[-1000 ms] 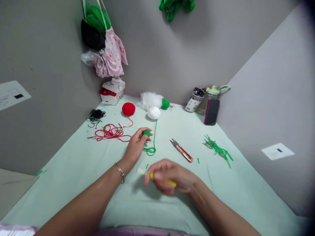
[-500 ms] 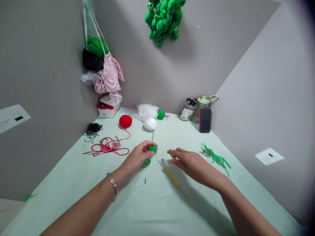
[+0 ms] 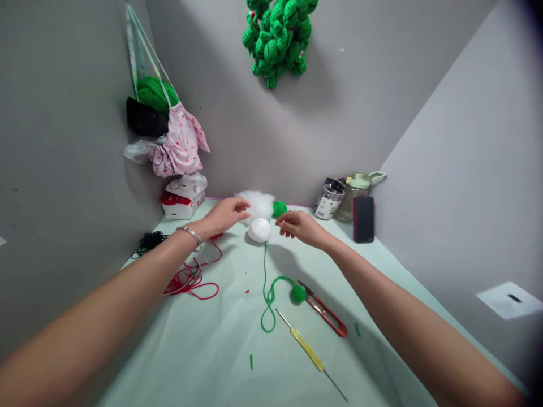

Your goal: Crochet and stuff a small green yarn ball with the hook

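My left hand (image 3: 229, 215) reaches to the left edge of a tuft of white stuffing (image 3: 262, 204), thumb and fingers apart with nothing seen between them. Right of the white yarn ball (image 3: 259, 230), my right hand (image 3: 301, 227) hovers with loosely curled, parted fingers and nothing visible in them. Behind it sits a green yarn ball (image 3: 279, 210). Nearer me lies a small round green crocheted piece (image 3: 298, 294), its yarn looping away toward the back. It touches or nearly touches red-handled thread snips (image 3: 326, 314). A yellow-handled crochet hook (image 3: 306, 349) lies in front.
Red yarn (image 3: 193, 282) lies tangled at left, partly behind my forearm, near black yarn (image 3: 150, 243). A phone (image 3: 363, 219), a bottle (image 3: 348, 198) and a cup (image 3: 329, 202) stand at back right. Green crocheted pieces (image 3: 278, 42) hang above; a pink bag (image 3: 182, 141) hangs left.
My left hand has let go of the green crocheted piece, which now lies farther right by the snips. Both hands have moved away from me, toward the stuffing and white yarn ball.
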Demonstrator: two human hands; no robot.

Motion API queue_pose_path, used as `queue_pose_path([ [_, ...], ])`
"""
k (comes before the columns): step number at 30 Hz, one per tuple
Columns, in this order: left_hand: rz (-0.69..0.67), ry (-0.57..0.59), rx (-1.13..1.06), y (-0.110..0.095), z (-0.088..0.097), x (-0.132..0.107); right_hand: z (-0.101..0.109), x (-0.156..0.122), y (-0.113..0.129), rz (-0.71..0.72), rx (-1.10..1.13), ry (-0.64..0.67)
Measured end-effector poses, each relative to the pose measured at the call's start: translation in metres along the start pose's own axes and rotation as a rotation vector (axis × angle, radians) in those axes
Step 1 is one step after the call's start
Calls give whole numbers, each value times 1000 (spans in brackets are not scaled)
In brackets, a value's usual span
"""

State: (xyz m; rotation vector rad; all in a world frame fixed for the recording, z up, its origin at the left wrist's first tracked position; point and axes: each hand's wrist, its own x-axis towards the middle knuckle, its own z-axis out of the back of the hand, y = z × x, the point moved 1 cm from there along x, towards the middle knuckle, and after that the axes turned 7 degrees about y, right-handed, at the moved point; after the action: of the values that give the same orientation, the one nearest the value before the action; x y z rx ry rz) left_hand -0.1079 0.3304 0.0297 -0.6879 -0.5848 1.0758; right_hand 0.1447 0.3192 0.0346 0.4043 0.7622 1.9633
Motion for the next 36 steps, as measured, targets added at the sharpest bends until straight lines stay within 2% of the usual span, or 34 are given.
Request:
queue_pose_path([
  [2,82,8,103,22,16,26,3,26,2,13,-29,-47],
  [4,148,41,190,39,21,47,3,51,5,25,-75,-83],
  [8,194,140,302,59,3,73,-6,100,13,48,-203,-70],
  [12,184,181,352,68,-21,92,-21,147,12,51,-309,38],
  [14,178,185,357,73,-25,98,-28,166,7,60,-342,109],
  [17,172,186,340,79,-23,104,-38,188,-3,78,-366,224],
  [21,175,194,285,85,-10,109,-49,202,-19,59,-364,288],
  [29,223,259,25,98,18,109,-60,210,-45,61,-311,255],
  [33,176,284,-178,95,24,96,-63,214,-48,74,-327,196],
  [36,107,260,-354,82,37,82,-64,216,-48,91,-346,85],
])
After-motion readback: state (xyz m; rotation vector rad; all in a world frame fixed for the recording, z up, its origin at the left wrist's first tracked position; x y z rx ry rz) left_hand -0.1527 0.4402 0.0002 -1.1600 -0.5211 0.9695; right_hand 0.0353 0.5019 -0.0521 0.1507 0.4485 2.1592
